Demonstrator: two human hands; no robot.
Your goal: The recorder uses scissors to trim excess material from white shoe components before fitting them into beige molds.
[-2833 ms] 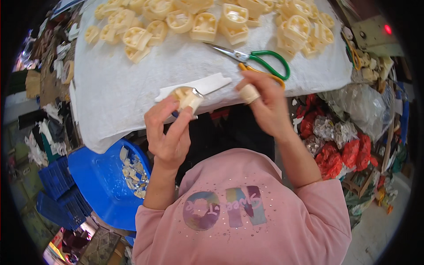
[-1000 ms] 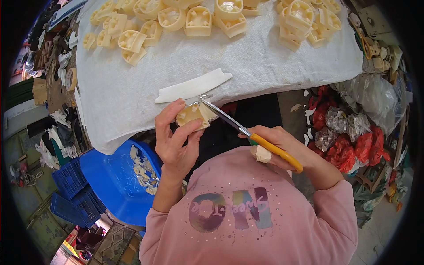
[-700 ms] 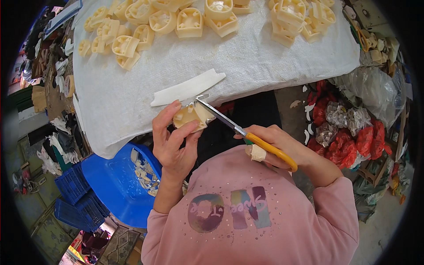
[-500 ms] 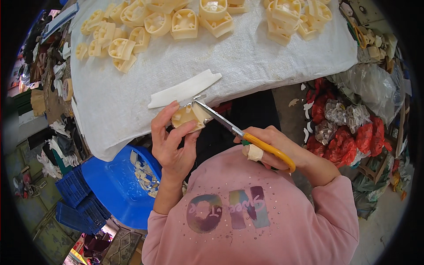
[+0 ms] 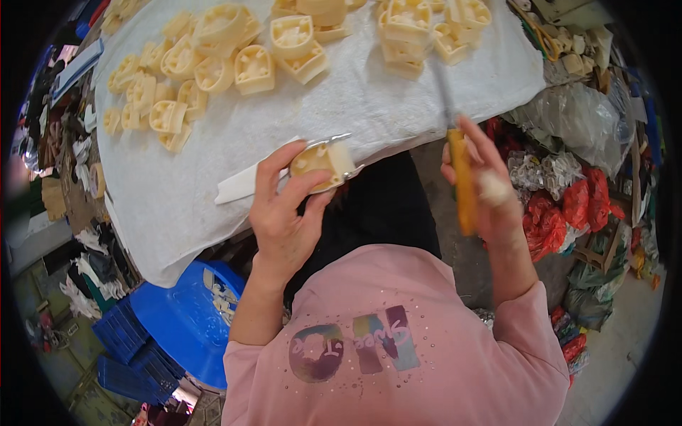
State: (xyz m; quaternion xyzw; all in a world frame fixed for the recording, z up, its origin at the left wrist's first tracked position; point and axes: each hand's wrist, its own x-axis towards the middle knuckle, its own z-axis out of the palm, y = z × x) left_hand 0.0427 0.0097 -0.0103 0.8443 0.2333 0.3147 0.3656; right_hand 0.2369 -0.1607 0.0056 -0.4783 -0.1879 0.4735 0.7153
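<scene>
My left hand grips a cream moulded plastic piece, hollow with small pegs inside. Silvery metallic film wraps its rim and juts past its right end. A flat white strip lies on the cloth, partly behind the left hand. Off to the right, my right hand is closed around yellow-handled scissors, their metal end pointing up and away. Motion blurs the scissors and hides whether the blades are apart. A pale wrap shows on one finger of that hand.
White woven cloth covers the table, with several similar cream pieces clustered along its far side. A blue basin holding scraps stands at lower left, beside blue crates. Red plastic bags lie to the right.
The scissors have left the film at the piece's edge and swung right and upward in my right hand. My left hand still holds the piece, slightly turned. The whole view has shifted.
</scene>
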